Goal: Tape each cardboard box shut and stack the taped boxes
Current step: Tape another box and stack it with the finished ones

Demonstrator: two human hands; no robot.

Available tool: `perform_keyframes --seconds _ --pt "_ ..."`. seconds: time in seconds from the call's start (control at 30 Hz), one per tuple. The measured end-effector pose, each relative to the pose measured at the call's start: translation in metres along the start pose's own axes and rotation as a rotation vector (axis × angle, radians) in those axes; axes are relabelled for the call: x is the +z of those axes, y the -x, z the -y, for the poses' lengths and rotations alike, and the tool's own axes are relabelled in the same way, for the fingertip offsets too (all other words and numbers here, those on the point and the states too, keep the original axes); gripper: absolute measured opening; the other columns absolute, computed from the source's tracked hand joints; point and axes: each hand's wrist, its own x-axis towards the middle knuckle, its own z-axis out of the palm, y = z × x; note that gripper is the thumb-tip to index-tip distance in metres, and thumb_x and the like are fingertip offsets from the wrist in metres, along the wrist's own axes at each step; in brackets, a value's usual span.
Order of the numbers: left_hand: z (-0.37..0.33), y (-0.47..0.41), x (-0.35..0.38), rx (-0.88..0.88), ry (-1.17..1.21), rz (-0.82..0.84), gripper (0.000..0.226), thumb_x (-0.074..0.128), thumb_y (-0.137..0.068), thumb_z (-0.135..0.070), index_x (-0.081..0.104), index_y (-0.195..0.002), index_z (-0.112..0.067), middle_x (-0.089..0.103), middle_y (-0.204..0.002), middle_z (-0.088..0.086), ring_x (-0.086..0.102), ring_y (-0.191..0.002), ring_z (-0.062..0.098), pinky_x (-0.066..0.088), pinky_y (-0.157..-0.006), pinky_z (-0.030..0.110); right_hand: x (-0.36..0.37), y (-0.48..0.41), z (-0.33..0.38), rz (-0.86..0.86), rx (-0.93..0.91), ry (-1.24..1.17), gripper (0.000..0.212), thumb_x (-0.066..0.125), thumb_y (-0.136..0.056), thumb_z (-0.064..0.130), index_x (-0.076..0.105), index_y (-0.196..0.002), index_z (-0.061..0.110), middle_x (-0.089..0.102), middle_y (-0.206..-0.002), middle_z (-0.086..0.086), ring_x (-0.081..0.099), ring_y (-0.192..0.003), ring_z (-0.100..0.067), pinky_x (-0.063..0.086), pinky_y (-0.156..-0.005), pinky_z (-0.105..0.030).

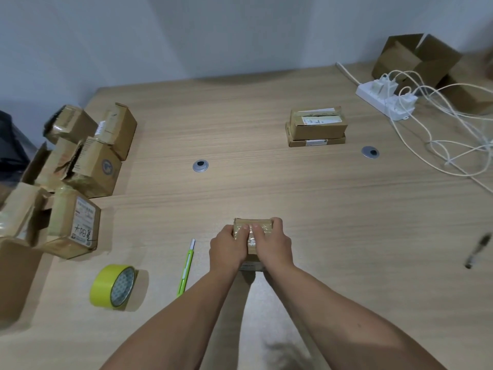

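Cardboard small box (254, 222) is seen in the head view near the front edge of the desk (240, 124), about midway along it. It is clamped from both sides. The left hand (226, 249) is curled round its left side and the right hand (273, 244) round its right side. Both thumbs are laid close together on the glossy top. A shiny strip appears to run under the thumbs; whether it is fresh tape cannot be told.

The yellow-green tape roll (113, 285) is stood on edge toward the front left corner, apart from the hands. The green knife (186, 268) is laid between roll and box, touched by nothing. A stack of two boxes (316, 126) is set toward the back right, well apart from the held box. A pile of boxes (80, 169) is heaped along the left edge, some with loose flaps. A power strip (384, 100) with cables is seen near the back right corner, and a pen (477, 251) at the right edge.

Step judged: tape is being pressed down on the held box, so sealing of this one is about done. Next move judged: the box is to be lifted level with both hands, carried to the back right and squared on top of the stack without the stack being nudged. With the pile untouched, the task is judged far from finished.
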Motion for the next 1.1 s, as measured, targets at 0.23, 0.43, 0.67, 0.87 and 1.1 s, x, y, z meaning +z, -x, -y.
perform_keyframes --seconds 0.23,0.43,0.67,0.87,1.1 --pt "-0.002 -0.005 -0.007 -0.02 -0.004 0.017 0.042 0.047 -0.101 -0.029 0.054 -0.063 -0.014 0.06 -0.07 0.006 0.054 -0.078 0.028 0.036 -0.066 0.033 0.0 -0.002 -0.002 -0.015 -0.006 -0.058 0.038 0.04 -0.101 0.048 0.043 -0.136 0.034 0.058 -0.107 -0.003 0.063 -0.098 -0.027 0.053 -0.092 -0.047" --pt "0.0 -0.009 -0.007 -0.06 0.065 0.018 0.048 0.046 -0.1 -0.025 0.047 -0.053 -0.016 0.063 -0.07 0.013 0.053 -0.074 0.028 0.034 -0.063 0.033 0.001 -0.002 -0.005 -0.043 -0.022 -0.129 0.027 0.036 -0.104 0.043 0.053 -0.123 0.035 0.062 -0.104 0.0 0.062 -0.096 -0.024 0.052 -0.092 -0.045" --pt "0.009 0.001 -0.01 -0.029 0.157 0.099 0.042 0.039 -0.104 -0.036 0.059 -0.073 -0.015 0.063 -0.076 -0.001 0.054 -0.079 0.021 0.038 -0.071 0.035 -0.007 0.003 -0.01 0.036 -0.036 -0.13 0.042 0.04 -0.104 0.048 0.045 -0.144 0.034 0.06 -0.117 0.004 0.056 -0.103 -0.018 0.045 -0.089 -0.033" --pt "0.019 0.011 -0.006 0.063 0.123 0.16 0.032 0.047 -0.101 -0.042 0.063 -0.127 -0.035 0.068 -0.115 -0.013 0.059 -0.108 0.011 0.041 -0.087 0.027 0.0 0.014 -0.018 0.028 -0.07 -0.194 0.053 0.056 -0.095 0.048 0.044 -0.144 0.033 0.064 -0.121 0.006 0.063 -0.11 -0.016 0.052 -0.098 -0.041" --pt "0.018 0.003 -0.007 -0.008 0.216 0.193 0.026 0.048 -0.102 -0.03 0.072 -0.112 -0.03 0.074 -0.101 -0.011 0.067 -0.1 0.012 0.05 -0.089 0.032 0.0 0.014 -0.015 0.043 -0.051 -0.208 0.03 0.046 -0.094 0.049 0.056 -0.12 0.038 0.068 -0.104 0.009 0.067 -0.095 -0.014 0.057 -0.089 -0.044"
